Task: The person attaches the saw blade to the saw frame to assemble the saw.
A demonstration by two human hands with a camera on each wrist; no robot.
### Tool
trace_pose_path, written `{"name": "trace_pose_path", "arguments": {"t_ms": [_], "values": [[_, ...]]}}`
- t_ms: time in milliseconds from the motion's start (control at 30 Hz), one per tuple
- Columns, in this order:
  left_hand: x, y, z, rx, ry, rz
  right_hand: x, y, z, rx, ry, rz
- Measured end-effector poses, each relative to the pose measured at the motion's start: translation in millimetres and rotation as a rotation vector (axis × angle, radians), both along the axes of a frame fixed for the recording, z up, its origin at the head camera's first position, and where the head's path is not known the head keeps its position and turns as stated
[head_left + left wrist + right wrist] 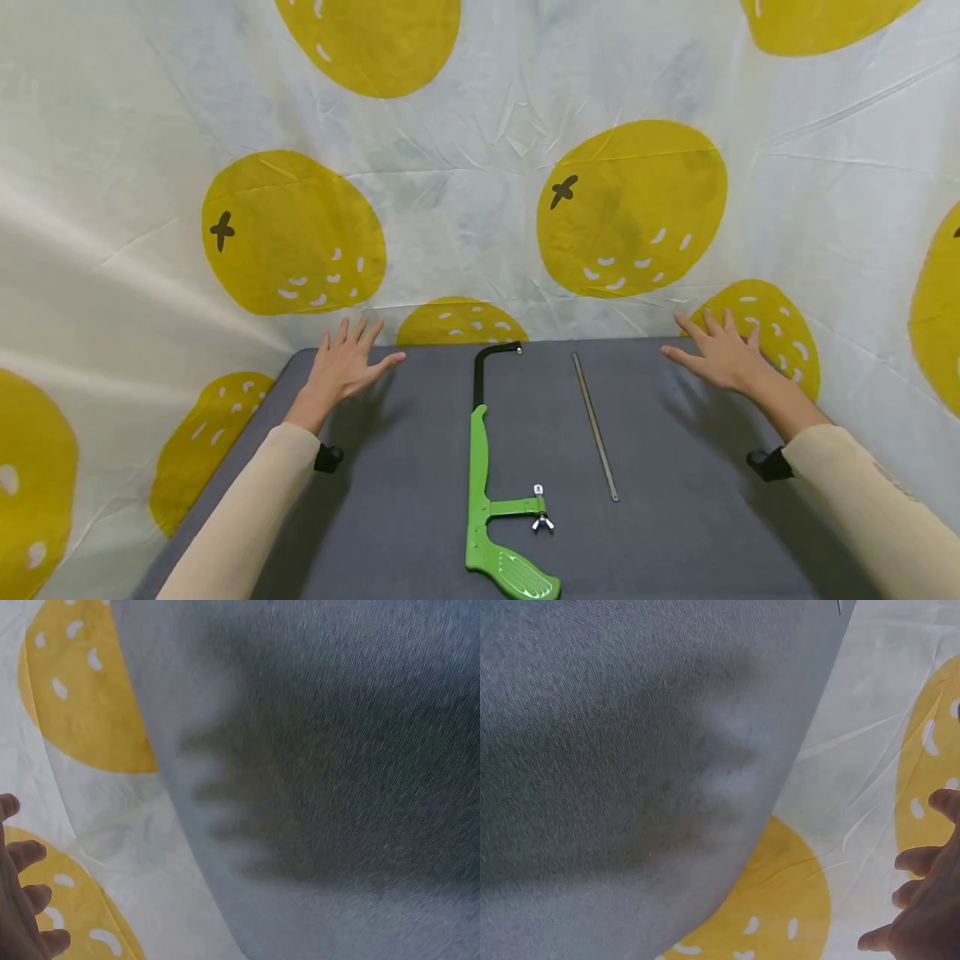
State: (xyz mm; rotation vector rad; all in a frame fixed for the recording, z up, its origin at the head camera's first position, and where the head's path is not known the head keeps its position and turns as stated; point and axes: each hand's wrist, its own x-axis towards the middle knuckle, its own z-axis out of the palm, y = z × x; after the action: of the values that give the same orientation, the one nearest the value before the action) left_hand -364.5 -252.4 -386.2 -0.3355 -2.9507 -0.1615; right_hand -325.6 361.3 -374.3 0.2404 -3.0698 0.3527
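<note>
A hacksaw frame (pixel 478 492) with a green handle and a black bent front arm lies on the grey table, between the two hands. To its right is a thin metal saw blade (pixel 596 429), separate from the frame and slightly slanted. At the frame's lower right a wing nut (pixel 542 523) sits on its tension bolt. My left hand (pixel 341 367) hovers over the table's left side, fingers spread, holding nothing. On the right, my right hand (pixel 720 354) is likewise raised with spread fingers and holds nothing. In the wrist views the fingers show only at the outer edges.
The grey table (pixel 420 450) ends at a white cloth (pixel 465 225) printed with yellow fruit, which hangs behind it and along the sides. Each wrist carries a small black camera, and the hands cast shadows on the tabletop.
</note>
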Motion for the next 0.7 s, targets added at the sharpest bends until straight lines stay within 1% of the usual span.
{"name": "trace_pose_path", "arguments": {"t_ms": [167, 367, 500, 600, 700], "values": [[8.0, 0.7, -6.9, 0.012, 0.006, -0.007, 9.5, -7.7, -2.0, 0.016, 0.032, -0.001], [21.5, 4.5, -11.3, 0.019, 0.026, -0.015, 26.6, -22.8, -6.0, 0.033, 0.046, 0.002], [33.4, 8.8, -14.0, 0.044, 0.036, -0.025, 40.6, -36.0, -10.1, 0.029, 0.064, 0.032], [43.1, 13.5, -17.2, 0.073, 0.04, -0.033, 52.4, -47.2, -13.9, 0.016, 0.095, 0.059], [52.8, 19.9, -21.5, 0.099, 0.053, -0.05, 64.4, -58.8, -18.0, -0.027, 0.118, 0.076]]}}
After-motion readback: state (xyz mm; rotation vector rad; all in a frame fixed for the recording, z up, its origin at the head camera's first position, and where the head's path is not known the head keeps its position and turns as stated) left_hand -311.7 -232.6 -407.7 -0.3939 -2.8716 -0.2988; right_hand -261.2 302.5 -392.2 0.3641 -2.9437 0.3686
